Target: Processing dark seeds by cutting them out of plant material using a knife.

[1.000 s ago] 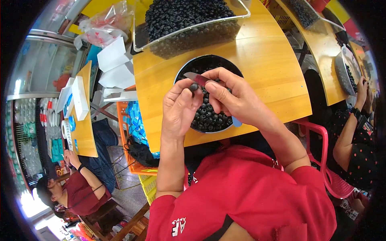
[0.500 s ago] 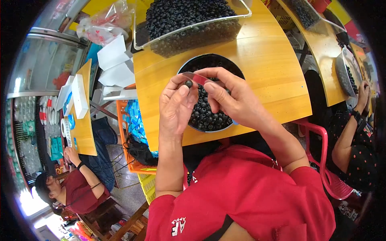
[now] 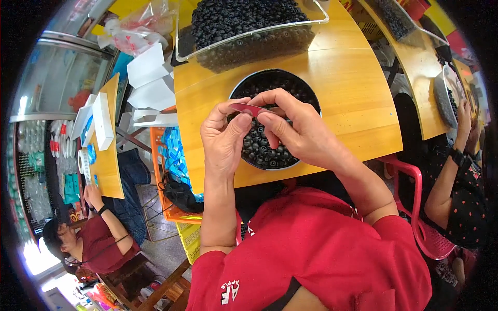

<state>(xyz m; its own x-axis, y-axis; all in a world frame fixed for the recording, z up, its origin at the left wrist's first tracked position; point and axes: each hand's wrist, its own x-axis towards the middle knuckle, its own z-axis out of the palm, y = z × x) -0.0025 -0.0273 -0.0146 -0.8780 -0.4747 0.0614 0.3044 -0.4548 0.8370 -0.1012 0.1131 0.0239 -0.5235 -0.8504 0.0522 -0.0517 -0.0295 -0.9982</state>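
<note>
Over a round dark bowl (image 3: 275, 70), my two hands meet around a thin, flat red strip (image 3: 250, 108). My left hand (image 3: 220, 137) pinches its left end between thumb and fingers. The right end lies between thumb and curled fingers of my right hand (image 3: 306, 129). Whether a small round piece is also held behind the left thumb is hidden. The bowl contains many small black round pieces (image 3: 267, 150) with dimpled or holed centres. Beyond it, a clear plastic bin (image 3: 327, 19) holds a heap of similar black pieces (image 3: 244, 18).
The bowl and bin stand on a yellow wooden table (image 3: 353, 103). White open boxes (image 3: 150, 75) and an orange crate (image 3: 161, 197) with blue packets are at the left. Co-workers sit at tables on both sides; a pink chair (image 3: 415, 197) stands at right.
The small black round piece seen at my left thumb is now out of sight. The red strip has turned and shows more of its face between my hands.
</note>
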